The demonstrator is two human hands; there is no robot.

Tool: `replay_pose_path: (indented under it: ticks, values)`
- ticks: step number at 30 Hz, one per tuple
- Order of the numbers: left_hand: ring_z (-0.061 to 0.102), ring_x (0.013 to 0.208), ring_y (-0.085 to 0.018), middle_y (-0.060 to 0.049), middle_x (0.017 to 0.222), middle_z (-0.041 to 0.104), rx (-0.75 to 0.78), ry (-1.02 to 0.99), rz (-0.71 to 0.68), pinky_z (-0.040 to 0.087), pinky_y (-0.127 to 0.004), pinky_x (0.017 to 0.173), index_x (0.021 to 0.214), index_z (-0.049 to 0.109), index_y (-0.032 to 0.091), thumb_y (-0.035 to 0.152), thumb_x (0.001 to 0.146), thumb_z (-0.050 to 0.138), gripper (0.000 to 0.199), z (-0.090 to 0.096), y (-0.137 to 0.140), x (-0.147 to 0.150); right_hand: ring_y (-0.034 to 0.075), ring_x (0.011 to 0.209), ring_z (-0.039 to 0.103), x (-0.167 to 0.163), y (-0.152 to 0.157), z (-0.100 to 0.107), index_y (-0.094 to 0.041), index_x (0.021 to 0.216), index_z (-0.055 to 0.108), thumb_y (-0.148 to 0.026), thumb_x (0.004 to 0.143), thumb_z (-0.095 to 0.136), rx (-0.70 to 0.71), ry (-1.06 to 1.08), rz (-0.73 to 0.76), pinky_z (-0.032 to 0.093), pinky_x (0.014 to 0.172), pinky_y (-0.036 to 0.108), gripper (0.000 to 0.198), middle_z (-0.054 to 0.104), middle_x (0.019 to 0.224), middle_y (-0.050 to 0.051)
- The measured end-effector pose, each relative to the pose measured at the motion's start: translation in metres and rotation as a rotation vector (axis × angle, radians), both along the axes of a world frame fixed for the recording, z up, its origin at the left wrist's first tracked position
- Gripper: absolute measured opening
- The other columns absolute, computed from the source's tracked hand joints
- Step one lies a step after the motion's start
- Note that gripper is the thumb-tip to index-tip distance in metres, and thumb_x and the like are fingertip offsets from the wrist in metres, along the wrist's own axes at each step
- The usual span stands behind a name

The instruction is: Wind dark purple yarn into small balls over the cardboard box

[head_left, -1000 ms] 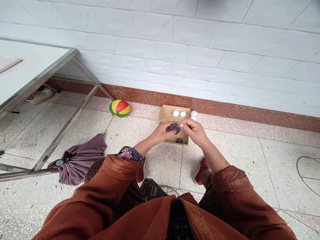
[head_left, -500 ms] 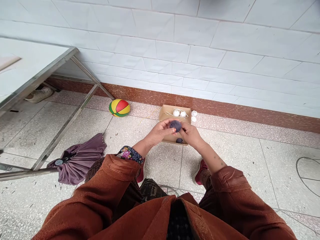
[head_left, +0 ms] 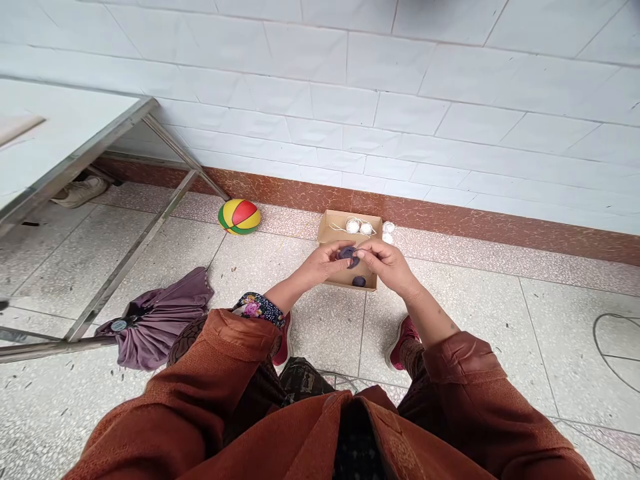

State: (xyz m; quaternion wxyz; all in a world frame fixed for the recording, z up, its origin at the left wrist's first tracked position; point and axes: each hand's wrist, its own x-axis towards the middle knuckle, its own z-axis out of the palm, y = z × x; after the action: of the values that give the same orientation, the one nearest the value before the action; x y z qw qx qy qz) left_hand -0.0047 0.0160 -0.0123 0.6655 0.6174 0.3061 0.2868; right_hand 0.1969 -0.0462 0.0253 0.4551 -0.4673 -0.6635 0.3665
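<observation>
My left hand (head_left: 323, 262) is closed round a dark purple-grey ball of yarn (head_left: 347, 253), held above a cardboard box (head_left: 330, 230). Pinched at the ball's right side, my right hand (head_left: 387, 265) has hold of a strand of the same yarn. Inside the box, two white balls of yarn (head_left: 359, 227) lie toward the back with loose ends trailing. A second dark ball of yarn (head_left: 359, 281) rests near the box's front edge. Two more white balls (head_left: 388, 232) sit on the floor against the box's right side.
A red, yellow and green ball (head_left: 239, 217) lies by the wall. To the left stands a metal-framed table (head_left: 100, 143), with a folded purple umbrella (head_left: 160, 317) on the floor near its leg. A thin cable (head_left: 600, 353) curves across the floor at right.
My right hand has risen slightly and turned over the ball, its fingers now pinching a strand at the ball's side. My left hand keeps its hold nearly in place.
</observation>
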Motion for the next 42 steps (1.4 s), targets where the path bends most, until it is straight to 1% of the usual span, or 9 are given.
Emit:
replay_pose_path:
  ticks: [4, 8, 11, 16, 23, 28, 33, 37, 42]
  values:
    - [0.067, 0.103, -0.018, -0.008, 0.119, 0.071, -0.119, -0.178, -0.177, 0.054, -0.032, 0.088, 0.152, 0.053, 0.031, 0.038, 0.086, 0.083, 0.074, 0.004, -0.008, 0.002, 0.017, 0.074, 0.058, 0.004, 0.006, -0.007, -0.023, 0.088, 0.069, -0.048, 0.1, 0.06, -0.031, -0.021, -0.211, 0.047, 0.073, 0.031, 0.029, 0.065, 0.08, 0.001]
    - [0.066, 0.103, -0.018, -0.009, 0.127, 0.07, -0.167, -0.248, -0.129, 0.055, -0.028, 0.08, 0.147, 0.059, 0.032, 0.038, 0.086, 0.082, 0.066, 0.012, -0.01, 0.002, 0.017, 0.07, 0.054, 0.004, 0.009, -0.021, -0.023, 0.083, 0.065, -0.041, 0.099, 0.058, -0.08, -0.119, -0.295, 0.044, 0.069, 0.03, 0.026, 0.062, 0.074, 0.0]
    - [0.065, 0.109, -0.02, -0.01, 0.134, 0.067, -0.207, -0.292, -0.045, 0.055, -0.028, 0.083, 0.13, 0.071, 0.026, 0.039, 0.081, 0.086, 0.053, 0.012, -0.007, 0.002, 0.018, 0.07, 0.056, 0.0, 0.009, -0.028, -0.023, 0.082, 0.064, -0.032, 0.098, 0.056, -0.092, -0.2, -0.262, 0.044, 0.069, 0.03, 0.02, 0.064, 0.075, 0.001]
    - [0.068, 0.098, -0.016, -0.007, 0.119, 0.071, -0.283, -0.33, 0.09, 0.054, -0.029, 0.085, 0.121, 0.069, 0.021, 0.036, 0.078, 0.088, 0.049, 0.004, 0.001, 0.001, 0.019, 0.078, 0.062, -0.011, 0.005, -0.033, -0.023, 0.089, 0.067, -0.024, 0.098, 0.056, -0.051, -0.29, -0.112, 0.046, 0.075, 0.03, 0.015, 0.068, 0.082, 0.002]
    - [0.064, 0.086, -0.013, -0.004, 0.103, 0.072, -0.17, -0.138, 0.198, 0.051, -0.027, 0.078, 0.113, 0.069, 0.018, 0.041, 0.076, 0.087, 0.048, -0.001, 0.008, -0.003, 0.016, 0.075, 0.06, -0.012, -0.002, -0.013, -0.022, 0.092, 0.07, -0.035, 0.1, 0.06, -0.025, -0.167, 0.128, 0.048, 0.075, 0.03, 0.018, 0.07, 0.083, 0.001]
    - [0.065, 0.098, -0.018, -0.008, 0.113, 0.073, -0.102, -0.035, 0.036, 0.053, -0.032, 0.085, 0.121, 0.072, 0.019, 0.043, 0.08, 0.085, 0.049, 0.005, 0.0, -0.002, 0.014, 0.065, 0.051, -0.002, 0.0, -0.001, -0.023, 0.091, 0.069, -0.051, 0.1, 0.062, -0.061, 0.054, -0.022, 0.044, 0.064, 0.028, 0.03, 0.064, 0.078, 0.0]
    - [0.069, 0.099, -0.019, -0.009, 0.125, 0.071, -0.147, -0.142, -0.165, 0.057, -0.031, 0.081, 0.137, 0.066, 0.027, 0.041, 0.088, 0.08, 0.053, 0.009, -0.01, 0.0, 0.015, 0.066, 0.051, 0.004, 0.008, -0.01, -0.023, 0.085, 0.066, -0.054, 0.099, 0.061, -0.071, 0.008, -0.247, 0.043, 0.065, 0.029, 0.034, 0.059, 0.073, -0.001]
    - [0.071, 0.086, -0.015, -0.006, 0.117, 0.071, -0.195, -0.268, -0.162, 0.058, -0.03, 0.079, 0.148, 0.056, 0.035, 0.038, 0.089, 0.08, 0.064, 0.011, -0.011, 0.002, 0.017, 0.071, 0.056, 0.0, 0.011, -0.019, -0.023, 0.081, 0.064, -0.042, 0.1, 0.059, -0.058, -0.1, -0.3, 0.045, 0.071, 0.031, 0.028, 0.063, 0.076, 0.001]
    - [0.071, 0.091, -0.016, -0.01, 0.123, 0.071, -0.265, -0.319, -0.103, 0.06, -0.032, 0.084, 0.131, 0.07, 0.024, 0.043, 0.083, 0.085, 0.054, 0.013, -0.012, 0.004, 0.018, 0.071, 0.057, -0.007, 0.009, -0.029, -0.022, 0.079, 0.061, -0.03, 0.098, 0.055, -0.099, -0.215, -0.257, 0.045, 0.07, 0.03, 0.022, 0.064, 0.075, 0.001]
